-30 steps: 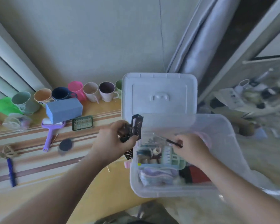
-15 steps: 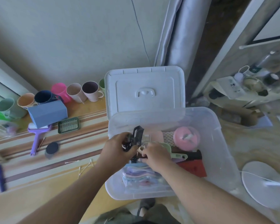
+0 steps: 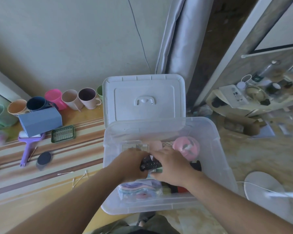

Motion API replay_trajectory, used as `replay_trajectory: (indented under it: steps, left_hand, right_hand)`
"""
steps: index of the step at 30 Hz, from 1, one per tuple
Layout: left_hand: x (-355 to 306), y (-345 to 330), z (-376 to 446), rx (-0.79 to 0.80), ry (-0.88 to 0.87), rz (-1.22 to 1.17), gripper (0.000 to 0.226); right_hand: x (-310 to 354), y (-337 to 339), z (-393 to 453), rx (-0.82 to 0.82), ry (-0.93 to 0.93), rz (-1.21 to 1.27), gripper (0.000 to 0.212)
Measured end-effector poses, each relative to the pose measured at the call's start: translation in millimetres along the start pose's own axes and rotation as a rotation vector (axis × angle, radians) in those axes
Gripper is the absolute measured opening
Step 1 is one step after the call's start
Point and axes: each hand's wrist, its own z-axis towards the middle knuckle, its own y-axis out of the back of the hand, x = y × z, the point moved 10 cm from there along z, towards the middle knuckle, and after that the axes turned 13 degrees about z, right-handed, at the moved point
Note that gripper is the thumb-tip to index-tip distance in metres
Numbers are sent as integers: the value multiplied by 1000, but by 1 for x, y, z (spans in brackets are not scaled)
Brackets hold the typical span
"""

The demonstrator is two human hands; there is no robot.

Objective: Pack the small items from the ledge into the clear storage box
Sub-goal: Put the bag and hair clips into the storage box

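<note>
The clear storage box (image 3: 225, 168) stands on the floor against the ledge, its white lid (image 3: 143, 98) propped up behind it. Both hands are down inside the box. My left hand (image 3: 130, 163) grips a black comb-like clip (image 3: 150, 164). My right hand (image 3: 173, 167) rests against the clip's other end, fingers spread over the packed items. A pink round case (image 3: 187, 148), a bag of pastel items (image 3: 139, 189) and dark red and black pieces lie in the box. Still on the striped ledge: a purple brush (image 3: 28, 147), a green grid tray (image 3: 63, 133), a dark round pad (image 3: 44, 158), cotton swabs (image 3: 78, 179).
A row of coloured mugs (image 3: 71, 99) and a blue box (image 3: 40, 121) line the ledge by the wall. A grey curtain (image 3: 174, 39) hangs behind the lid. A cluttered low shelf (image 3: 254, 97) stands at right; a white round base (image 3: 264, 188) with a cord lies on the floor.
Both hands dropped from the box's left rim down into the box with the black clip. The thin dark stick that my right hand held is no longer seen. The view shifted right.
</note>
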Motion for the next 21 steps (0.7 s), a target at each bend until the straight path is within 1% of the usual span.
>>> replay_trajectory:
  steps: [2,4,6,7,8,9,10,12,13,15,18,21]
  left_hand:
    - [-11,-2,3,-3,-29,14,39]
    - [-14,-9,4,-14,-37,-1,52]
    - [-11,-16,3,-16,-16,-37,66]
    - [-7,-18,1,-24,0,-50,71]
    - [-2,-18,-1,-44,17,-53,71]
    - [4,-15,-3,-70,39,-52,65]
    - [11,-10,-5,-102,64,-59,55]
    - [26,-1,-8,-147,117,-92,32]
    - [30,4,-9,-163,133,-101,27]
    - [38,9,-10,-195,160,-97,27]
    - [44,16,-8,-259,178,-98,37]
    - [46,17,-7,-303,171,-118,42]
  right_hand:
    - [-2,-3,0,-15,-39,3,58]
    - [-11,-10,1,-14,-89,56,55]
    - [-26,-16,1,17,-151,108,56]
    - [-34,-19,1,39,-163,114,50]
    - [-42,-19,1,49,-169,127,36]
    - [-53,-17,0,48,-184,153,23]
    - [-66,-14,-2,28,-223,188,19]
    - [-92,-5,-8,-65,-338,265,26]
    - [-101,-1,-10,-123,-385,305,30]
    - [-106,-2,-7,-183,-443,394,28]
    - [-106,-22,2,-179,-501,504,19]
    - [-111,-36,5,-122,-507,427,18]
